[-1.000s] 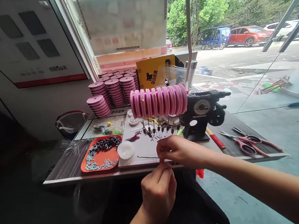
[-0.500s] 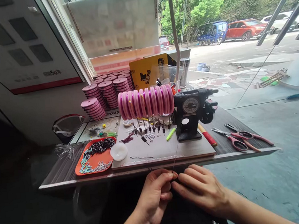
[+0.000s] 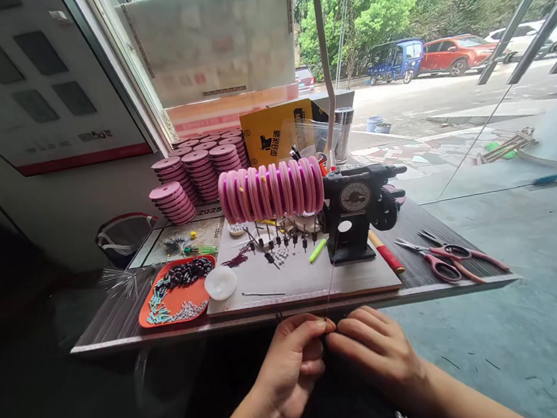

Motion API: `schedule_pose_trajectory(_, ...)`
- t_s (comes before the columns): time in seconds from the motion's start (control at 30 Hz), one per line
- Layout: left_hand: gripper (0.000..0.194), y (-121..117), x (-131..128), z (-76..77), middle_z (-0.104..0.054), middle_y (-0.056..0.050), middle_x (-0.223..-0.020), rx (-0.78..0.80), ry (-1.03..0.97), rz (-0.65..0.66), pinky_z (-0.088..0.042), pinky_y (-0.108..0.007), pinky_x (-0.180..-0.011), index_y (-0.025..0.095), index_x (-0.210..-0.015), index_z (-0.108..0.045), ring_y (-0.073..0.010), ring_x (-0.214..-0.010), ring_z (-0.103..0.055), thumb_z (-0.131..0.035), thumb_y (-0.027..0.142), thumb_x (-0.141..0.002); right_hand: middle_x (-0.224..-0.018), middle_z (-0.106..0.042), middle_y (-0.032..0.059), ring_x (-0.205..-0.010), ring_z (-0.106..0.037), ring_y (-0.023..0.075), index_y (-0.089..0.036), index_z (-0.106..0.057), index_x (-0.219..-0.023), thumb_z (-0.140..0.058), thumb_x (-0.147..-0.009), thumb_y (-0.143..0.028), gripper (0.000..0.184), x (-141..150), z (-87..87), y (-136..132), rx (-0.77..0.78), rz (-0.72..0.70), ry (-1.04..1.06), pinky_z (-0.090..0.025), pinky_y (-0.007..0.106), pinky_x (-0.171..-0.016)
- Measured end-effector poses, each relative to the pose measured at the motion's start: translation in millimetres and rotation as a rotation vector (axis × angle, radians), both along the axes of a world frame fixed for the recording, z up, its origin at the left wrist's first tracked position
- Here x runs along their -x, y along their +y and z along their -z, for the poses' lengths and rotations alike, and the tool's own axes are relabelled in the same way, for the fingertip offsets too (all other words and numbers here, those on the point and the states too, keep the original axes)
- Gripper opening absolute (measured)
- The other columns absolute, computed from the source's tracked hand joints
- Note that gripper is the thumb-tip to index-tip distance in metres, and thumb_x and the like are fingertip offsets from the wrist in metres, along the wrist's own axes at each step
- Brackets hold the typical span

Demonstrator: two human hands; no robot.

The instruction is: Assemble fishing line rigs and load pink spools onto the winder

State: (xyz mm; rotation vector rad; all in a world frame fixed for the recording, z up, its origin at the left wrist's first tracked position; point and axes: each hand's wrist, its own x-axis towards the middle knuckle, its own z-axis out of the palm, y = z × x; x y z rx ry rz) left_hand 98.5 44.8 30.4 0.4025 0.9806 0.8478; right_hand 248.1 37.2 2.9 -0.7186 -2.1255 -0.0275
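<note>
My left hand (image 3: pixel 295 351) is closed in a pinch just below the table's front edge, thumb pressed to forefinger. A thin fishing line (image 3: pixel 330 280) comes down from the winding machine (image 3: pixel 353 207) to these fingertips. Close beside it, my right hand (image 3: pixel 374 345) has its fingers curled and pressed together, tips turned toward the left thumb; what they grip is hidden. A row of pink spools (image 3: pixel 271 191) sits on the machine's shaft. Nearest the hands on the pale board (image 3: pixel 307 286) lies a thin metal rod (image 3: pixel 263 294).
An orange tray (image 3: pixel 144 311) holds dark and teal small parts, beside a white round dish (image 3: pixel 220 283). Two pairs of scissors (image 3: pixel 448 263) lie at the right. Small black pieces (image 3: pixel 270 259) and a green marker (image 3: pixel 318 251) lie on the board. Stacked pink spools (image 3: pixel 172 204) stand behind.
Both hands have shifted slightly right, with the line's lower end moving along. The right hand has drawn a little apart from the left. Things on the table stay put.
</note>
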Motion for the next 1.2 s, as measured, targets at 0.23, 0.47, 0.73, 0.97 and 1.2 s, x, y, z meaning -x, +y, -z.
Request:
schedule_pose_trajectory(0.23, 0.011, 0, 5, 2.5, -0.048, -0.001, -0.074, -0.87, 0.848, 0.051, -0.036, -0.019, -0.05, 0.016, -0.06, -0.06, -0.0091, -0.061, -0.046, -0.056, 0.016, -0.07, -0.071, -0.056, 0.0033, -0.063, -0.052, 0.0139, -0.018, -0.055, -0.076, -0.042, -0.09, -0.018, 0.019, 9, -0.2, -19, 0.535, -0.021, 0.238, -0.043, 0.022, -0.056)
schedule_pose_trajectory(0.47, 0.015, 1, 23, 20.5, -0.051, -0.003, -0.07, -1.609, 1.59, -0.281, -0.045, -0.021, -0.053, 0.015, -0.073, -0.061, -0.0119, -0.058, -0.053, -0.048, 0.009, -0.078, -0.061, -0.058, -0.0008, -0.058, -0.051, 0.0119, -0.015, -0.059, -0.069, -0.051, -0.081, -0.017, 0.014, 40, -75.4, 33, 0.806, -0.169, 0.183, -0.04, 0.021, -0.055)
schedule_pose_trajectory(0.73, 0.014, 1, 28, 9.7, -0.067, -0.009, -0.08, -1.634, 1.581, -0.262, -0.047, -0.025, -0.061, 0.013, -0.077, -0.061, -0.0171, -0.067, -0.062, -0.049, 0.005, -0.076, -0.057, -0.059, -0.0015, -0.053, -0.052, 0.0104, -0.011, -0.06, -0.062, -0.056, -0.068, -0.003, 0.011, 78, -95.6, 98, 1.064, -0.298, -0.183, -0.038, 0.018, -0.051)
schedule_pose_trajectory(0.97, 0.008, 5, 25, 1.6, -0.053, 0.002, -0.054, -0.32, 0.253, -0.035, -0.022, -0.013, -0.036, 0.014, -0.058, -0.058, -0.0026, -0.04, -0.031, -0.06, 0.014, -0.065, -0.061, -0.053, 0.0013, -0.052, -0.044, 0.0127, -0.016, -0.058, -0.073, -0.036, -0.089, -0.013, 0.027, 24, -69.6, 32, 0.096, -0.077, -0.277, -0.031, 0.026, -0.05)
schedule_pose_trajectory(1.2, 0.011, 6, 21, 1.1, -0.038, 0.007, -0.047, -0.033, -0.017, 0.001, -0.012, -0.012, -0.034, 0.013, -0.054, -0.054, -0.0009, -0.038, -0.026, -0.065, 0.013, -0.056, -0.068, -0.058, 0.0058, -0.057, -0.045, 0.0159, -0.011, -0.059, -0.087, -0.031, -0.087, -0.003, 0.029, 16, -30.5, 10, -0.265, -0.148, -0.437, -0.036, 0.031, -0.053)
